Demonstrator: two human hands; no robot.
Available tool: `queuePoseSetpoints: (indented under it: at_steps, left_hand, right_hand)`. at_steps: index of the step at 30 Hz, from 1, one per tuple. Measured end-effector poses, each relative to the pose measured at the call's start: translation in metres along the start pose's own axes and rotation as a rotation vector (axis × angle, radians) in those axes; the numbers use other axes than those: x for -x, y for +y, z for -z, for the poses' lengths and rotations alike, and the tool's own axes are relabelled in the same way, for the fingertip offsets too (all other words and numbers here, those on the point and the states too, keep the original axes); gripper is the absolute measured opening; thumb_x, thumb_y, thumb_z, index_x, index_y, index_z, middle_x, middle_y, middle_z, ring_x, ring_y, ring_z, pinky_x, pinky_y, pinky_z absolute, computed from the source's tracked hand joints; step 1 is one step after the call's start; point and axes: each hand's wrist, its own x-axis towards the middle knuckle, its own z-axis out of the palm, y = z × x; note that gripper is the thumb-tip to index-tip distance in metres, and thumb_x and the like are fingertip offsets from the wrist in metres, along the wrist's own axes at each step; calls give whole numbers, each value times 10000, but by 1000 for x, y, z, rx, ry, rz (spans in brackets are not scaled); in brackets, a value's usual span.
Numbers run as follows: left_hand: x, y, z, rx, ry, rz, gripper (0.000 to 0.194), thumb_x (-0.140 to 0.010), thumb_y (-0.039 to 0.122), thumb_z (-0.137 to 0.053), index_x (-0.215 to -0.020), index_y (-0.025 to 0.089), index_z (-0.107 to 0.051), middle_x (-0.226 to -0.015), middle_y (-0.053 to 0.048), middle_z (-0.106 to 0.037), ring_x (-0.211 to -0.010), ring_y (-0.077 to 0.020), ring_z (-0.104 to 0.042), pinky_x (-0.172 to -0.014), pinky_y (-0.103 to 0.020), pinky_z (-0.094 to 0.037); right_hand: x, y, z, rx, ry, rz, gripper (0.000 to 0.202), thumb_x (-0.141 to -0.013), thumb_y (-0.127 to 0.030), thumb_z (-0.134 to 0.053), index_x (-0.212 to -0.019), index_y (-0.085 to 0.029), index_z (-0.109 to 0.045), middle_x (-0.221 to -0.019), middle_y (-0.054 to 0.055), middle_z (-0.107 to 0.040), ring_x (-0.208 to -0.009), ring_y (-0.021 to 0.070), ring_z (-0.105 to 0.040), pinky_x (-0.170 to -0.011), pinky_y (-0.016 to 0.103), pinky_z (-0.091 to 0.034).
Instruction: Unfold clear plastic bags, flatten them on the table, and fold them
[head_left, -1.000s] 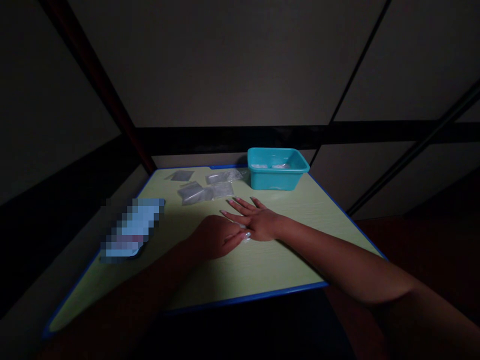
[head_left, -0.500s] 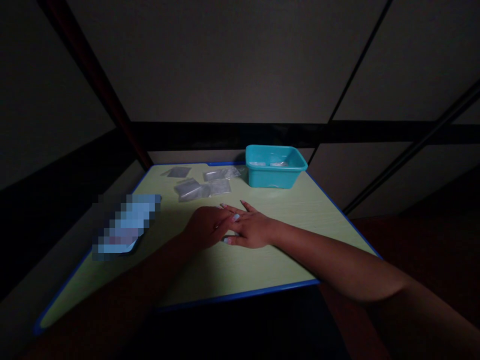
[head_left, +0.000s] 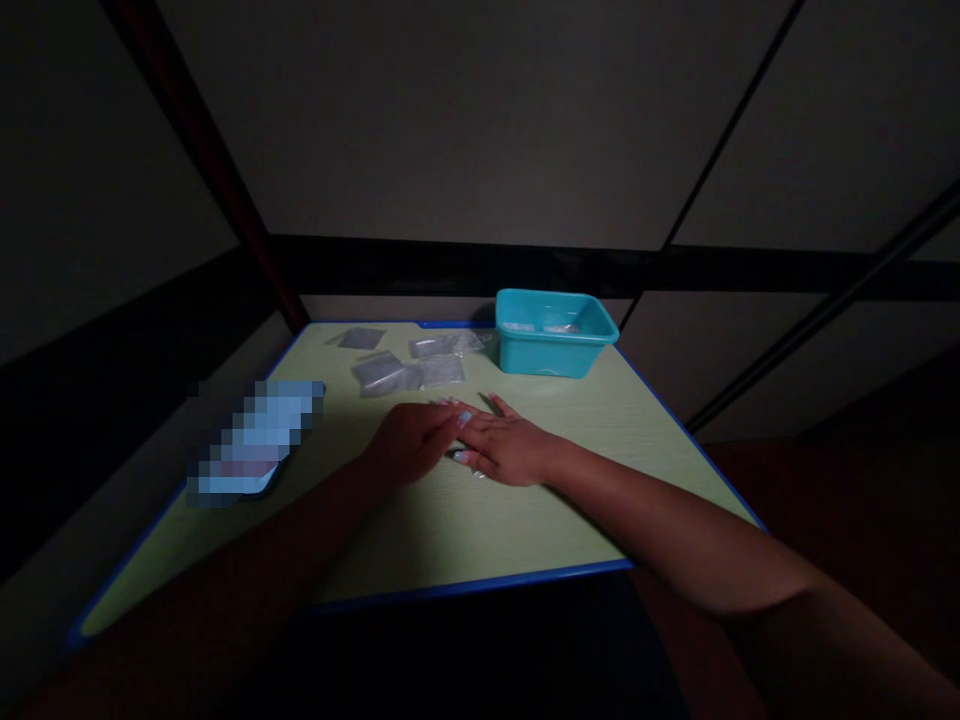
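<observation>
Compared with the first earlier frame, the left hand (head_left: 412, 442) has moved from beside the right hand's thumb to the fingertips of the right hand (head_left: 517, 450). The left hand is partly closed, thumb and fingers bent around one or more of the right hand's fingers; exactly which cannot be told. The right hand lies palm down and partly spread, its thumb now in view on the near side. Whether anything is held under its palm cannot be told. A small shiny piece (head_left: 479, 475) shows on the table (head_left: 525, 530) just beside that thumb, too small to identify.

Flat clear packets (head_left: 379, 372) lie beyond the left hand, toward the far left, some overlapping. The turquoise tub (head_left: 555, 355) stands upright at the far right, with pale pieces (head_left: 561, 328) inside. A phone-like object (head_left: 259, 440), pixelated over, lies near the left edge, well apart from the hands.

The table's blue edge (head_left: 480, 587) runs along the near side, with a band of tabletop between it and the hands. More tabletop shows between the right forearm and the tub, reaching to the right edge. A narrower strip separates the packets from the hands.
</observation>
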Motion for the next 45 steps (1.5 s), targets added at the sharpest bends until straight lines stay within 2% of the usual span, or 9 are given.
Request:
queuePoseSetpoints:
  at_steps: [13, 18, 20, 23, 28, 32, 34, 38, 45]
  left_hand:
    - [1, -5, -2, 23, -18, 10, 371, -880, 304, -374, -551, 163, -469, -471, 57, -393, -450, -79, -363, -485, -212, -269]
    - [-2, -6, 0, 67, -31, 102, 381, -890, 331, -364, -568, 165, -485, -502, 48, -436, -485, -88, -384, -500, -220, -277]
    - [-3, -7, 0, 55, -23, 148, 406, -880, 360, -367, -518, 179, -398, -478, 51, -388, -473, -89, -360, -493, -228, -257]
    - [-4, -8, -1, 12, -47, 201, 405, -866, 390, -369, -516, 196, -307, -465, 58, -324, -467, -94, -338, -490, -235, -235]
    - [-3, -8, -6, -115, -198, 213, 283, -833, 377, -436, -614, 204, -392, -519, 55, -379, -488, -119, -346, -497, -249, -229]
    - [-2, -10, -10, -212, -173, 68, 200, -790, 380, -545, -770, 183, -516, -771, -28, -543, -732, -187, -485, -665, -301, -378]
    - [1, -10, -13, -263, -162, 15, 361, -726, 459, -635, -919, 162, -566, -989, -98, -566, -942, -255, -491, -819, -377, -393]
    - [7, -8, -21, -337, -179, 34, 709, -634, 563, -707, -1197, 169, -532, -1345, -177, -404, -1253, -362, -319, -1012, -505, -267]
    - [10, -2, -28, -333, -240, 122, 760, -643, 515, -722, -1283, 172, -498, -1449, -193, -307, -1337, -393, -209, -1058, -554, -168]
  right_hand:
    - [-6, 1, -8, 4, -68, -32, 584, -967, -414, -306, -1470, -136, -205, -1521, 170, -166, -1420, 231, -115, -1107, 561, -49]
    - [-5, 10, 2, -70, 83, 17, 520, -961, -352, -349, -1439, -158, -289, -1460, 163, -354, -1377, 245, -264, -1078, 602, -79]
    - [-3, 21, 10, -83, 235, -9, 475, -940, -329, -398, -1384, -161, -389, -1402, 155, -442, -1309, 260, -368, -1061, 559, -191]
    - [-2, 42, 21, -128, 352, -12, 320, -892, -261, -476, -1142, -102, -597, -1115, 162, -625, -1066, 229, -536, -923, 372, -388]
    - [2, 65, 27, -233, 235, -97, 119, -828, -215, -576, -828, -116, -643, -767, 58, -629, -695, 137, -536, -655, 236, -393]
    - [3, 65, 26, -234, 123, -124, 199, -756, -260, -686, -862, -105, -618, -721, 19, -573, -618, 112, -472, -565, 214, -330]
    - [3, 63, 25, -191, 111, -126, 283, -700, -282, -745, -874, -102, -613, -742, 21, -560, -638, 118, -460, -572, 217, -322]
    - [2, 55, 26, -123, 86, -111, 314, -634, -294, -800, -812, -113, -615, -791, 47, -568, -741, 154, -478, -654, 233, -343]
    - [1, 47, 28, -134, 59, -80, 248, -645, -264, -791, -720, -127, -598, -739, 32, -569, -748, 156, -489, -681, 245, -346]
